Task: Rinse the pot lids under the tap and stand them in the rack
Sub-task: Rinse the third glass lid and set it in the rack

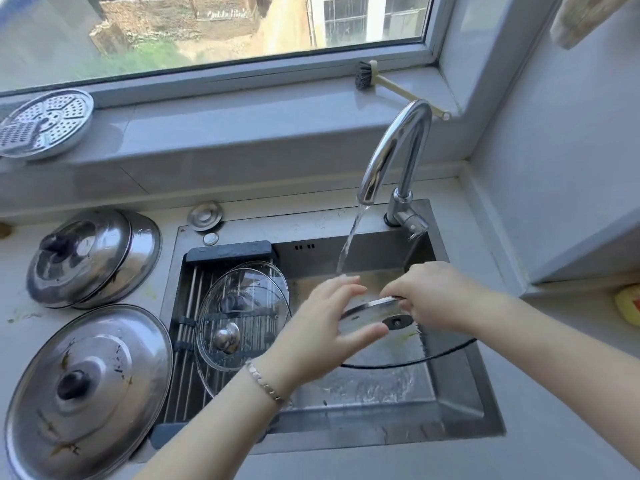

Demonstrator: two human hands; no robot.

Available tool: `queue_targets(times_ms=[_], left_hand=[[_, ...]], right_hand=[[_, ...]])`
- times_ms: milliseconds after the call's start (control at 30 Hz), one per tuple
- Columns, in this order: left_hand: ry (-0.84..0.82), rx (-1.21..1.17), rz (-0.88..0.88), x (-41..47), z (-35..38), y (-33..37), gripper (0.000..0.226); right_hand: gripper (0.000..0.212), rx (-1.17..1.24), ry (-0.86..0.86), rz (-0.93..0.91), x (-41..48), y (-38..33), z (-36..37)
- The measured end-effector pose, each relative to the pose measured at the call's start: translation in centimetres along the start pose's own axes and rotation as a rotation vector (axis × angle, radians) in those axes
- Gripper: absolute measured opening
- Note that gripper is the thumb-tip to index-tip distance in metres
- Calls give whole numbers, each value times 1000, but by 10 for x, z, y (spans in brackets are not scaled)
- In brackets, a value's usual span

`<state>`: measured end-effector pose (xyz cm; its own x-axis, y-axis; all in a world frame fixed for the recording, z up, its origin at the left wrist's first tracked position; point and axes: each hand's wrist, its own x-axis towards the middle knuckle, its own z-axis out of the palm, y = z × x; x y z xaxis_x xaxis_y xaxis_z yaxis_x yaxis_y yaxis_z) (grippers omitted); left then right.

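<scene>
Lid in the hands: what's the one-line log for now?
step: rinse; small lid: held by left hand, right hand; tap: running; rack: glass lid

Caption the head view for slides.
Left hand and right hand hold a small steel lid beneath the running tap; a glass lid rests on the rack.

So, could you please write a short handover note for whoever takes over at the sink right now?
Hands: left hand and right hand both hold the small steel lid by its rim, at the stream from the running tap.
Done: a glass lid rests on the rack.
Left: finish this lid and rack it, then rinse the far steel lid and the stained near steel lid, both on the counter.
</scene>
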<state>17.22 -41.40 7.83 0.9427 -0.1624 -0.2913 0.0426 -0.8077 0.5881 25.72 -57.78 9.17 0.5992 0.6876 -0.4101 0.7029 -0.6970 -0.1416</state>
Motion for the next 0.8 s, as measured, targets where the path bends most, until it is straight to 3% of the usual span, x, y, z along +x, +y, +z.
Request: queue_targets(times_ms=[67, 167, 267, 300, 367, 433, 500, 600, 667, 733, 800], left_hand=[[-90, -164, -18, 1, 10, -2, 58], [109, -408, -87, 0, 18, -1, 32], [209, -421, -84, -1, 23, -11, 36], [243, -422, -92, 0, 24, -17, 34], [315, -532, -145, 2, 27, -26, 25], [402, -685, -224, 2, 24, -27, 22], [480, -859, -318, 1, 20, -29, 30], [537, -1125, -454, 2, 10, -27, 27], [558, -1225, -506, 3, 7, -24, 31], [582, -1280, -543, 5, 7, -25, 35], [609, -1364, -580, 6, 5, -30, 35]], right_hand=[[37, -75, 6, -105, 5, -7, -12], [35, -120, 95, -200, 16, -13, -21], [25, 17, 455, -295, 30, -9, -3], [18, 130, 607, -264, 34, -6, 6], [32, 322, 798, -81, 46, -2, 27], [48, 596, 774, 179, 56, -7, 45], [58, 881, 624, 385, 67, -13, 64], [67, 903, 432, 493, 86, -26, 82], [78, 723, 433, 410, 97, -45, 81], [83, 600, 485, 158, 97, -70, 73], [78, 538, 426, -92, 87, -88, 70]])
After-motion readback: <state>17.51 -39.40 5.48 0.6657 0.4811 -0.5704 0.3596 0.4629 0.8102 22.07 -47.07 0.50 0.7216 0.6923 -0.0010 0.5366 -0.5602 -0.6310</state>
